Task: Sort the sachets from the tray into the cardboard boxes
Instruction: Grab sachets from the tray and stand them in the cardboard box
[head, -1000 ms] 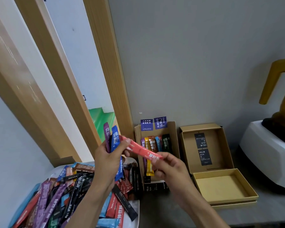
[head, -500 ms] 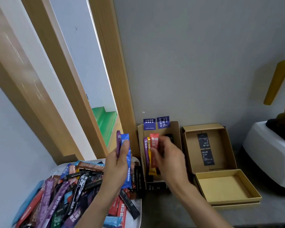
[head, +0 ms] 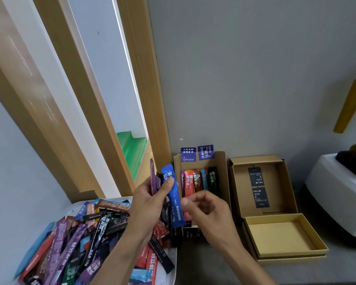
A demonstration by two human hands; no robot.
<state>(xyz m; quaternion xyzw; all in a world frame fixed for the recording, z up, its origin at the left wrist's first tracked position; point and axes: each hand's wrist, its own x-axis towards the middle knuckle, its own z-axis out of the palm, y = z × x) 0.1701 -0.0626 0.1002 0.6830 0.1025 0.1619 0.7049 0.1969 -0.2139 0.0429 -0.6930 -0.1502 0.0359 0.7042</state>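
My left hand (head: 148,204) holds a blue sachet (head: 174,200) and a purple sachet (head: 152,175) upright above the white tray (head: 173,270), which is heaped with several coloured sachets (head: 80,239). My right hand (head: 206,204) hovers just right of the blue sachet, fingers curled and apart, with nothing in it. Behind it the narrow cardboard box (head: 221,171) holds a row of sachets standing side by side, among them a red sachet (head: 189,183). The right-hand cardboard box (head: 288,182) contains only two dark cards (head: 258,188).
A shallow yellow box lid (head: 280,235) lies in front of the right-hand box. A white base (head: 337,194) with a dark and gold object stands at the far right. A wooden door frame (head: 144,89) and grey wall rise close behind the boxes.
My right hand took the red sachet from my left hand, set it in the narrow box's row, let go, and now has drawn back toward the blue sachet.
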